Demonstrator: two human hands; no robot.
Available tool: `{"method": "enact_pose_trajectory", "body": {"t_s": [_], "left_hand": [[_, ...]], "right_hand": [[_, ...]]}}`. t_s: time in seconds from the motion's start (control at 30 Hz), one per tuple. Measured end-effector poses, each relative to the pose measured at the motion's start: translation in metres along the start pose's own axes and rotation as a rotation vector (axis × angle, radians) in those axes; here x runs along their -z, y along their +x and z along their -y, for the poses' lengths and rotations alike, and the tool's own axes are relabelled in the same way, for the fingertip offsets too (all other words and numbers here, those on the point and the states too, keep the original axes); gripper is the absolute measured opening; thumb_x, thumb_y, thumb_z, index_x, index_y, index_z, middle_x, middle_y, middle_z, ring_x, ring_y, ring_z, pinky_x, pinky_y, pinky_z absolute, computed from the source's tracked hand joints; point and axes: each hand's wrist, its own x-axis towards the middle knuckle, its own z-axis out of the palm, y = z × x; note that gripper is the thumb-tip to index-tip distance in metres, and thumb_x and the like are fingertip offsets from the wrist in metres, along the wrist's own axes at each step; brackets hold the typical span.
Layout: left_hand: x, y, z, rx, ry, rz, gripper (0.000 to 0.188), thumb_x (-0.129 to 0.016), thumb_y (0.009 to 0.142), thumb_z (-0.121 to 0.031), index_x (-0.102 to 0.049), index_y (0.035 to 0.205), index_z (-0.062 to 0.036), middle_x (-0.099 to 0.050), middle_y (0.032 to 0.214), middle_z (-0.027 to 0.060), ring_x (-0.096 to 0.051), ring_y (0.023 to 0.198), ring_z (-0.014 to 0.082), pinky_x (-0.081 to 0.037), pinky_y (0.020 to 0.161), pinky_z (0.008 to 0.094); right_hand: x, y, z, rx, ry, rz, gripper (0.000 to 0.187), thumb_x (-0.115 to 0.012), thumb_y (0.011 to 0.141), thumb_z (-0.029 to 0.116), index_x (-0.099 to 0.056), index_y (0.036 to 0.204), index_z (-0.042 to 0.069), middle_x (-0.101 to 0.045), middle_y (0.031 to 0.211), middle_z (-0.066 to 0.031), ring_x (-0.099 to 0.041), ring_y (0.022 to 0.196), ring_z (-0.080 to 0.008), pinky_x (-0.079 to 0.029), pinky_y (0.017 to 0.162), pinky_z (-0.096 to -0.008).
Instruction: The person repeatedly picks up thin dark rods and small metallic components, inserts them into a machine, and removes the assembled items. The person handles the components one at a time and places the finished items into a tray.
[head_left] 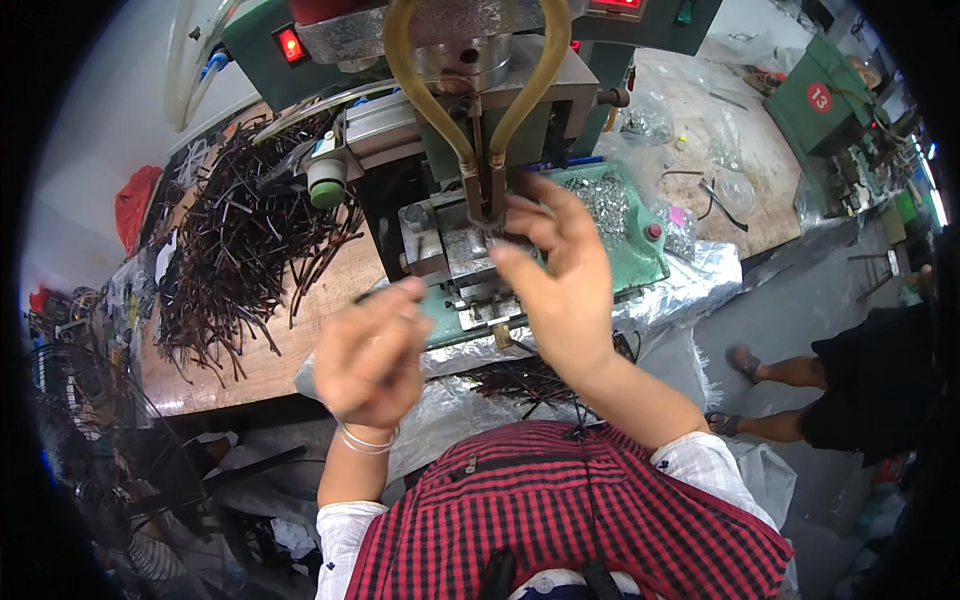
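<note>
My right hand (568, 270) reaches to the working head of a bench press machine (485, 190), thumb apart from the blurred fingers, with nothing visible between them. Below the head is a metal fixture (480, 262) on a green base. My left hand (368, 355) is at the fixture's left front, smeared by motion, its fingers curled together. A short dark end shows by its fingertips, but what it belongs to is unclear. Thin dark-brown strips (240, 240), which look like eyeglass temples, lie heaped on the wooden table to the left.
A green tray (645, 255) of small shiny metal parts lies right of the fixture. Two yellowish hoses (545, 80) hang from the machine. More dark strips (520, 380) lie on silver sheeting along the front edge. Another green machine (825, 90) and a person's legs (790, 375) are to the right.
</note>
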Motion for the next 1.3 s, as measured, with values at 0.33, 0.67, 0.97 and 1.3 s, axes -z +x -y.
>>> {"method": "enact_pose_trajectory", "body": {"t_s": [0.33,0.67,0.97,1.3], "left_hand": [[-0.046,0.004,0.005,-0.239,0.095,0.231,0.024,-0.087,0.073,-0.010,-0.073,0.092,-0.0079,-0.076,0.102,0.0095,-0.060,0.058,0.0122,-0.043,0.049,0.0249],[-0.047,0.002,0.008,-0.246,0.103,0.226,0.027,-0.090,0.073,-0.016,-0.072,0.093,-0.0093,-0.076,0.102,0.0086,-0.060,0.057,0.0112,-0.042,0.048,0.0240],[-0.046,0.003,0.007,-0.230,0.100,0.242,0.027,-0.090,0.075,-0.016,-0.073,0.094,-0.0100,-0.077,0.100,0.0096,-0.061,0.057,0.0108,-0.042,0.048,0.0232],[-0.049,0.001,0.008,-0.234,0.080,0.218,0.028,-0.090,0.076,-0.015,-0.072,0.097,-0.0100,-0.076,0.101,0.0091,-0.061,0.058,0.0111,-0.041,0.048,0.0239]], "right_hand": [[0.015,0.006,0.018,-0.101,0.084,0.190,0.062,-0.064,0.090,-0.004,-0.043,0.148,-0.006,-0.058,0.135,-0.0190,-0.059,0.127,-0.0252,-0.043,0.111,-0.0372],[0.042,0.032,0.035,-0.401,0.475,0.328,0.074,-0.064,0.076,-0.003,-0.044,0.147,-0.012,-0.059,0.142,-0.0221,-0.058,0.131,-0.0321,-0.042,0.113,-0.0398],[0.110,0.044,-0.020,0.059,-0.260,-0.182,0.034,-0.061,0.098,-0.003,-0.063,0.132,0.000,-0.071,0.121,-0.0090,-0.065,0.114,-0.0145,-0.049,0.100,-0.0281],[0.166,0.041,-0.073,0.097,-0.637,-0.276,0.025,-0.068,0.094,0.004,-0.069,0.120,0.002,-0.073,0.112,-0.0100,-0.068,0.096,-0.0160,-0.053,0.084,-0.0300]]}}
